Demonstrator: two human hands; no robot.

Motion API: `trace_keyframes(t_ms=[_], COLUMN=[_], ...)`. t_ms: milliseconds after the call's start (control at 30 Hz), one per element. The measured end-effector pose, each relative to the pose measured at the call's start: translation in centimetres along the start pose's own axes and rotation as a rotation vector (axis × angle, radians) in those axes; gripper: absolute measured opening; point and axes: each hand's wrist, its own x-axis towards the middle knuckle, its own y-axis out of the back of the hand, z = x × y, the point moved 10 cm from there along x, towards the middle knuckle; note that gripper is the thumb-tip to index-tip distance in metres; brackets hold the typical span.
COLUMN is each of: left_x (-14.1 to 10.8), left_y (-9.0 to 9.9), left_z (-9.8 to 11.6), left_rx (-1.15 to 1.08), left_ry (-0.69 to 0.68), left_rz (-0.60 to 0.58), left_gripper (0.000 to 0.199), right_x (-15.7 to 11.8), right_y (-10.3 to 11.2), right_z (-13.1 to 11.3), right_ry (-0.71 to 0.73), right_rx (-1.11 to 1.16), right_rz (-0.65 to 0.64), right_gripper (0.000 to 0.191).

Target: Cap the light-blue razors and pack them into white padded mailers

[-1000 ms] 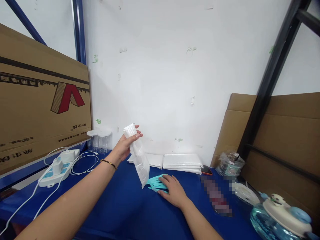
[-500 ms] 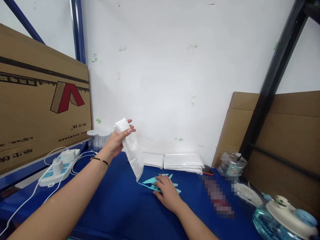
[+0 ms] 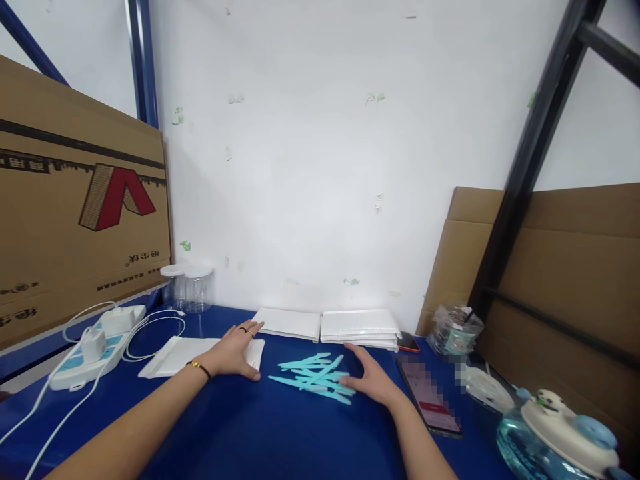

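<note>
A loose pile of slim, tapered turquoise plastic pieces (image 3: 320, 379), crossing one another, lies on the blue tabletop in front of me. My right hand (image 3: 375, 379) is at the pile's right side, thumb and fingers apart, with the thumb tip close to or touching the end of one piece. To the left, a flat white mailing envelope (image 3: 175, 357) lies on the table. Over its right end rests my left hand (image 3: 234, 353), fingers stretched out and thumb spread, holding nothing; part of the envelope is hidden beneath it.
Two stacks of white envelopes (image 3: 287, 323) (image 3: 360, 327) lie against the wall. Clear jars (image 3: 199, 290) and a power strip (image 3: 95, 350) with cables stand left. On the right are a phone (image 3: 433, 400), a wrapped cup (image 3: 456, 331) and a turquoise bottle (image 3: 555, 433).
My left hand has lowered the white envelope onto the table at left and opened. My right hand has lifted off the turquoise pieces and moved right, uncovering the pile. The view shifted slightly.
</note>
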Motion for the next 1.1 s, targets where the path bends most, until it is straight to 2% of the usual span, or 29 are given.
trace_keyframes(t_ms=[67,167,267,333,433,533,633,733,800,900,967,1100], left_x=[-0.4,-1.2,-1.0,-0.4,0.1,-0.2,-0.7,-1.0,-0.7,0.6,1.5,2.0], left_y=[-2.5,-8.9,-13.4,-14.9,-16.2,-17.1,-17.7,-18.0,-17.7,-16.7,-16.2,-16.3], left_z=[1.6,4.3,4.6,3.8,3.0,3.1,3.9,4.9,4.9,3.4,2.2,0.7], left_rx=[-0.122,-0.223,-0.141,-0.037,0.133,0.283,0.36,0.364,0.322,0.234,0.228,0.265], left_ry=[-0.036,-0.086,-0.09,-0.078,-0.105,-0.146,-0.175,-0.229,-0.222,-0.122,-0.073,-0.051], left_rz=[-0.051,-0.289,-0.329,-0.31,-0.348,-0.439,-0.489,-0.533,-0.54,-0.508,-0.48,-0.47], left_gripper=[0.09,0.098,0.104,0.098,0.08,0.066,0.064,0.075,0.079,0.05,0.034,0.02], right_x=[-0.2,-0.5,-0.5,-0.5,-0.5,-0.4,-0.2,0.0,0.2,0.5,0.7,1.3], right_y=[-0.9,-2.1,-2.0,-1.6,-1.7,-2.3,-3.3,-3.9,-3.0,-0.4,0.0,-1.4], right_z=[0.9,1.1,0.3,-0.4,-0.7,0.1,0.0,-1.3,-1.8,-1.8,-1.5,-1.1], right_ry=[-0.02,-0.038,-0.037,-0.019,-0.025,-0.103,-0.129,-0.085,-0.049,-0.02,-0.017,-0.017], right_rx=[-0.009,-0.083,-0.154,-0.171,-0.179,-0.125,0.022,0.159,0.139,-0.007,-0.072,-0.146], right_rz=[-0.126,-0.232,-0.193,-0.142,-0.112,-0.104,-0.101,-0.124,-0.069,0.111,0.147,0.081], right_gripper=[0.109,0.126,0.118,0.094,0.06,0.058,0.058,0.059,0.049,0.013,0.012,0.011])
